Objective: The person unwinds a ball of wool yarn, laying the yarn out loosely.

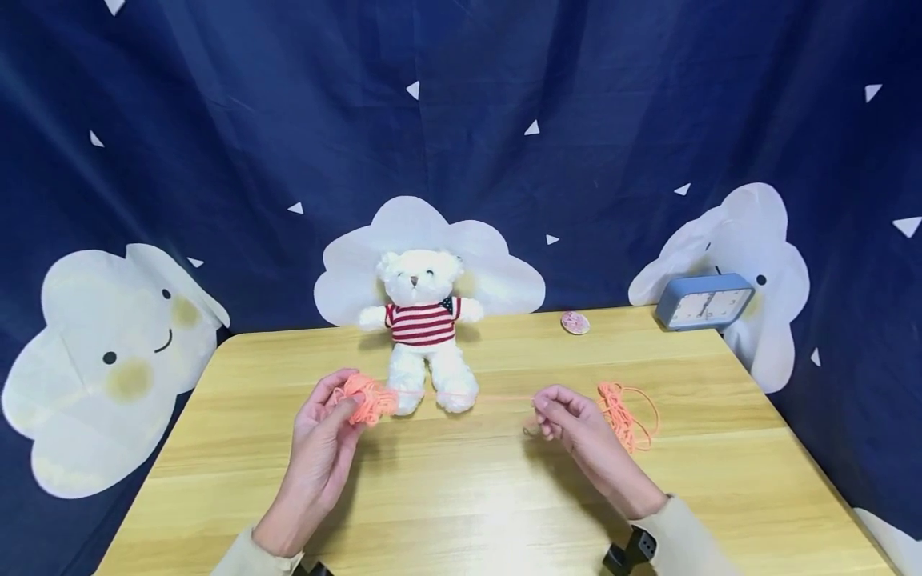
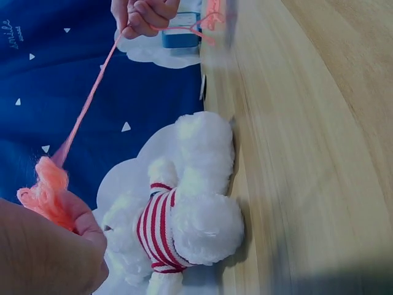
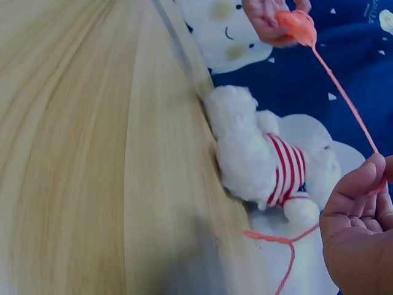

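Observation:
In the head view my left hand (image 1: 324,448) grips a bundle of orange yarn (image 1: 369,400), thumb across its front. A single strand (image 1: 497,398) runs taut from that bundle to my right hand (image 1: 579,428), which pinches it between thumb and fingertips. Below the right fingers a loose tail (image 3: 270,236) of the strand dangles, seen in the right wrist view. Beside the right hand, a second loose heap of orange yarn (image 1: 621,416) lies on the table, partly behind the hand.
A white teddy bear (image 1: 425,328) in a red-striped shirt sits behind the strand. At the table's (image 1: 461,496) back edge are a round pink patterned disc (image 1: 575,322) and a blue clock (image 1: 704,302). A dark blue curtain (image 1: 468,144) with clouds hangs behind.

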`<state>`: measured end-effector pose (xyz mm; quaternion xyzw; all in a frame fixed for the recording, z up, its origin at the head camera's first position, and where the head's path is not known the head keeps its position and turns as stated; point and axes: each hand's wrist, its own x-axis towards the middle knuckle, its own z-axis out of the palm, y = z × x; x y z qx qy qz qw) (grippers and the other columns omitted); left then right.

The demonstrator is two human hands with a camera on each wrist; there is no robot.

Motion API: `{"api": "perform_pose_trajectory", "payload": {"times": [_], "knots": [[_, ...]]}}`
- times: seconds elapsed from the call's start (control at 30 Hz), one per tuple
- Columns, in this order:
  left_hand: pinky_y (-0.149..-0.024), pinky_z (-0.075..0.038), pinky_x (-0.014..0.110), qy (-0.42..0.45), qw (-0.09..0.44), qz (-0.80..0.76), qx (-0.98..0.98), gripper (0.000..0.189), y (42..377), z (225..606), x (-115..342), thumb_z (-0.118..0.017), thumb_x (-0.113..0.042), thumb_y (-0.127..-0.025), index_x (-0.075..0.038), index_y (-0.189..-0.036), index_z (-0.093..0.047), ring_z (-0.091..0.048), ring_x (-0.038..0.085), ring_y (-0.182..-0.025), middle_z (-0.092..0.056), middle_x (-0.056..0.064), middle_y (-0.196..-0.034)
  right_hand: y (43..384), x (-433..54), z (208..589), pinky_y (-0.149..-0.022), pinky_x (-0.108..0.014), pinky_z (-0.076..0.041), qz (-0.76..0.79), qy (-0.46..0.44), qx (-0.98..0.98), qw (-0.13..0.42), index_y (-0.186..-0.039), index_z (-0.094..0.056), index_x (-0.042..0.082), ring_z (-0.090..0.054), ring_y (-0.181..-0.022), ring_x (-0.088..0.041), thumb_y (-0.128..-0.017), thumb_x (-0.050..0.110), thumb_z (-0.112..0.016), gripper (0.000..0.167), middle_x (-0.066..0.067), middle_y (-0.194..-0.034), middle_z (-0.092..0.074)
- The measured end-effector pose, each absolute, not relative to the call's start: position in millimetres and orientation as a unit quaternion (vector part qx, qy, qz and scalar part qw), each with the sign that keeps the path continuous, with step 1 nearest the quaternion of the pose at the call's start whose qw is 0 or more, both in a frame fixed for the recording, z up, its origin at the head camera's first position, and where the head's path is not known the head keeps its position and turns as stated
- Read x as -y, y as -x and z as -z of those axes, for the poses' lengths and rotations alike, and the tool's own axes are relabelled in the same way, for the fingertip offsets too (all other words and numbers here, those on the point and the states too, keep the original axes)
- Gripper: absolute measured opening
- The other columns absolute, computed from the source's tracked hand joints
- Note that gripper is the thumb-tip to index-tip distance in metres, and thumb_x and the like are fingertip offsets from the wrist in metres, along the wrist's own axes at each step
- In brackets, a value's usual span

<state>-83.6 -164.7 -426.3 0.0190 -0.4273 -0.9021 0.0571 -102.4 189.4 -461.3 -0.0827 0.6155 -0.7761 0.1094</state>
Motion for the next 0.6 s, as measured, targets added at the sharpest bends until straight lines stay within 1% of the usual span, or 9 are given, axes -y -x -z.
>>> {"api": "perform_pose_trajectory", "payload": {"times": [0.1, 0.17, 0.3, 0.4, 0.5, 0.6], "knots": [[-0.088, -0.061, 0.024, -0.022, 0.070, 0.907, 0.415, 0.037, 83.0, 426.9, 166.3, -0.052, 0.020, -0.103, 0.000, -0.131, -0.064, -0.067, 0.013, -0.099, -0.066, 0.009, -0.114, 102.8, -197.5, 460.1, -0.072, -0.019, -0.054, 0.785, 0.073, -0.608, 0.092, -0.109, -0.066, 0.001, -0.058, -0.080, -0.009, -0.112, 0.009, -0.060, 0.011, -0.001, -0.093, -0.063], [-0.088, -0.061, 0.024, -0.021, 0.079, 0.909, 0.410, 0.038, 83.1, 427.2, 167.0, -0.051, 0.020, -0.103, 0.001, -0.133, -0.064, -0.066, 0.014, -0.098, -0.065, 0.009, -0.112, 102.0, -203.2, 460.3, -0.071, -0.018, -0.054, 0.791, 0.064, -0.603, 0.082, -0.108, -0.067, 0.003, -0.058, -0.079, -0.008, -0.113, 0.009, -0.059, 0.011, 0.000, -0.092, -0.063], [-0.091, -0.060, 0.025, -0.021, 0.086, 0.910, 0.406, 0.035, 83.5, 427.3, 167.8, -0.052, 0.018, -0.104, 0.001, -0.132, -0.064, -0.065, 0.014, -0.099, -0.063, 0.009, -0.113, 98.4, -215.0, 464.3, -0.069, -0.017, -0.053, 0.804, 0.042, -0.589, 0.071, -0.107, -0.067, 0.005, -0.059, -0.077, -0.007, -0.113, 0.006, -0.057, 0.012, 0.000, -0.091, -0.064], [-0.095, -0.060, 0.026, -0.026, 0.089, 0.910, 0.404, 0.032, 83.6, 426.9, 168.6, -0.051, 0.018, -0.104, 0.003, -0.130, -0.063, -0.066, 0.015, -0.102, -0.062, 0.011, -0.118, 95.9, -223.9, 468.8, -0.068, -0.017, -0.054, 0.808, 0.024, -0.585, 0.068, -0.107, -0.068, 0.005, -0.059, -0.077, -0.006, -0.114, 0.006, -0.055, 0.014, -0.001, -0.092, -0.064], [-0.095, -0.061, 0.027, -0.033, 0.092, 0.909, 0.406, 0.031, 83.5, 426.7, 169.4, -0.050, 0.018, -0.104, 0.003, -0.128, -0.062, -0.067, 0.015, -0.103, -0.062, 0.012, -0.119, 94.9, -232.9, 472.2, -0.067, -0.017, -0.054, 0.810, 0.006, -0.584, 0.057, -0.106, -0.068, 0.006, -0.058, -0.076, -0.007, -0.114, 0.008, -0.056, 0.015, 0.000, -0.091, -0.064], [-0.091, -0.061, 0.024, -0.041, 0.095, 0.903, 0.417, 0.030, 83.5, 426.5, 170.1, -0.051, 0.017, -0.104, 0.002, -0.126, -0.063, -0.066, 0.014, -0.102, -0.061, 0.010, -0.119, 95.7, -242.6, 473.8, -0.065, -0.018, -0.053, 0.813, -0.001, -0.581, 0.044, -0.104, -0.068, 0.010, -0.058, -0.074, -0.006, -0.115, 0.011, -0.056, 0.016, 0.002, -0.088, -0.064]]}}
